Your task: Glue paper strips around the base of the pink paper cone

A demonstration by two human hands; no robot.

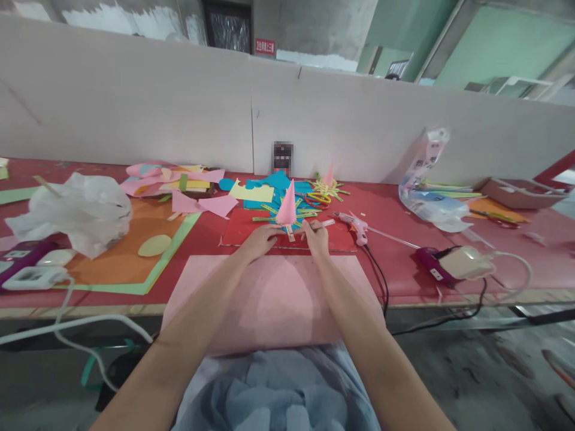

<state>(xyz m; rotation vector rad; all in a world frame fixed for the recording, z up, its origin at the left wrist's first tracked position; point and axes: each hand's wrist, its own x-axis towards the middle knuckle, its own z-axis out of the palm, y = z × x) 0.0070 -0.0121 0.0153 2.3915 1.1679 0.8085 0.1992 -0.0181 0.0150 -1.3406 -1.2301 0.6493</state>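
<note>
A pink paper cone (287, 206) stands upright on a wooden stick on the red mat (242, 234). My left hand (259, 240) rests by the cone's base, fingers curled and touching its stick. My right hand (317, 234) pinches a thin wooden stick (324, 224) just right of the cone. A large pink sheet (274, 299) lies under my forearms at the table's near edge. Blue and yellow paper cutouts (265, 190) and green strips lie behind the cone. A second small pink cone (329, 177) stands farther back.
A glue gun (354, 222) with a black cord lies right of my hands. A crumpled white plastic bag (78, 209) sits on an orange sheet (126, 254) at left. Pink scraps (179, 182), a power strip (27, 266), a plastic packet (426, 179) and a tray (516, 193) are around. A grey partition (179, 108) stands behind.
</note>
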